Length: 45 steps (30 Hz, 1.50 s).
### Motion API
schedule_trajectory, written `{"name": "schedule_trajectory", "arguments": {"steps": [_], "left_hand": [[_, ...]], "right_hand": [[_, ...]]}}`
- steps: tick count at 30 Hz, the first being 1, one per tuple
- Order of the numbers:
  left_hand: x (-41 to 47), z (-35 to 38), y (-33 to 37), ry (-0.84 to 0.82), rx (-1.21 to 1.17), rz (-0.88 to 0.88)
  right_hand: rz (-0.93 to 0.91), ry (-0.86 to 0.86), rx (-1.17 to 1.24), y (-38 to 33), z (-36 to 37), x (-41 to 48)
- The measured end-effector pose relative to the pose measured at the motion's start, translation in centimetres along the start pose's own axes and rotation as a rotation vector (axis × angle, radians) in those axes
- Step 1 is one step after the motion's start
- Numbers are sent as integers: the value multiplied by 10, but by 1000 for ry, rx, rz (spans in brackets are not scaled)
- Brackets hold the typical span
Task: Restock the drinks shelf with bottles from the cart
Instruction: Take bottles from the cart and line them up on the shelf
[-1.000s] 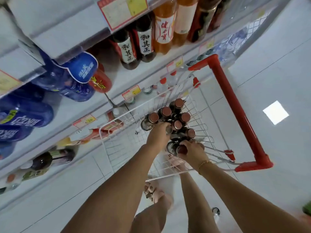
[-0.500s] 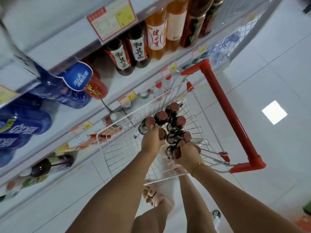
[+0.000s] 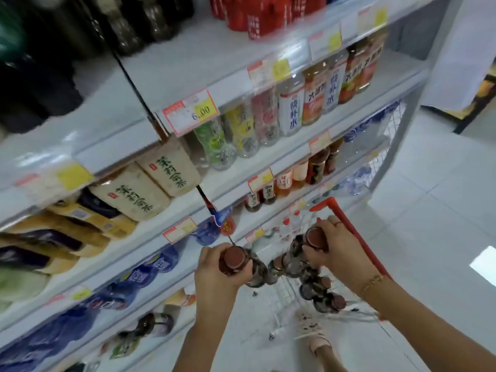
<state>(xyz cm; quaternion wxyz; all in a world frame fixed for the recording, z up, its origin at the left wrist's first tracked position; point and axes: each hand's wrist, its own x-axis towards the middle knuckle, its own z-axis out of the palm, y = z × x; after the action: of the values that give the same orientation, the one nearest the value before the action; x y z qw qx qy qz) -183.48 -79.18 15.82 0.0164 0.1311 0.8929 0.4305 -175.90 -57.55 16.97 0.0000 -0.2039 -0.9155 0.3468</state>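
My left hand [image 3: 214, 275] grips a dark bottle with a brown cap [image 3: 234, 260], lifted above the cart. My right hand [image 3: 336, 248] grips a second brown-capped bottle [image 3: 314, 238], also raised. Several more dark bottles [image 3: 326, 296] stand in the white wire cart [image 3: 281, 294] with its red handle [image 3: 357, 237], below and between my hands. The drinks shelves [image 3: 188, 76] rise to the left and ahead, filled with bottles of many kinds.
Price tags [image 3: 191, 111] hang on the shelf edges. Blue bottles [image 3: 139, 275] fill a lower shelf at the left. A white tiled floor [image 3: 442, 210] opens to the right. A foot in a pink sandal [image 3: 319, 342] stands beside the cart.
Both hands have closed on bottles and lifted them out of the cart. The view has tilted up, showing higher shelves.
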Motion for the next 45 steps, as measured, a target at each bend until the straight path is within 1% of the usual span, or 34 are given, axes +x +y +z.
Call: {"name": "schedule_trajectory", "arguments": {"steps": [2,4,6,8,10,13,16,18,21,25,27,30,32,35,37,39,41,43,45], "left_hand": [[8,-45,35,65,-67,83],[12,-88,70,144,-77,170],[18,-129,101,267,-105,271],[23,-168,132,401,-172,361],[30,-198,158,534,-167,472],[46,-224,183,648,-230,555],[71,-231,193,704,-223,564],[89,-229,193,691,-209,547],[114,-222,188,624,-200,488],[146,-224,194,602,-110,393],[160,-230,200,531,-122,385],[178,-236,205,397,-283,376],[190,-233,207,374,-361,329],[208,-222,208,402,-466,285],[217,-208,205,366,-481,268],[224,-193,202,338,-475,280],[227,-180,200,331,-482,285],[228,-169,196,299,-526,238],[230,-158,185,274,-505,183]], "right_hand": [[-122,120,48,-37,-43,-3],[-238,262,63,-78,-85,-9],[-341,408,118,-114,-124,-11],[-441,502,236,-142,-156,-7],[-523,582,291,-165,-181,0],[-618,689,296,-197,-202,15],[-669,822,165,-231,-202,26],[-665,812,146,-241,-194,41],[-660,714,161,-250,-187,64],[-626,617,221,-265,-192,94],[-612,561,348,-269,-198,112],[-604,442,645,-276,-202,133],[-582,430,698,-282,-200,147],[-539,379,712,-291,-187,165],[-549,372,651,-296,-171,173],[-596,431,563,-301,-157,177],[-637,504,539,-302,-148,181],[-615,515,571,-298,-144,186],[-556,483,566,-290,-139,189]]}}
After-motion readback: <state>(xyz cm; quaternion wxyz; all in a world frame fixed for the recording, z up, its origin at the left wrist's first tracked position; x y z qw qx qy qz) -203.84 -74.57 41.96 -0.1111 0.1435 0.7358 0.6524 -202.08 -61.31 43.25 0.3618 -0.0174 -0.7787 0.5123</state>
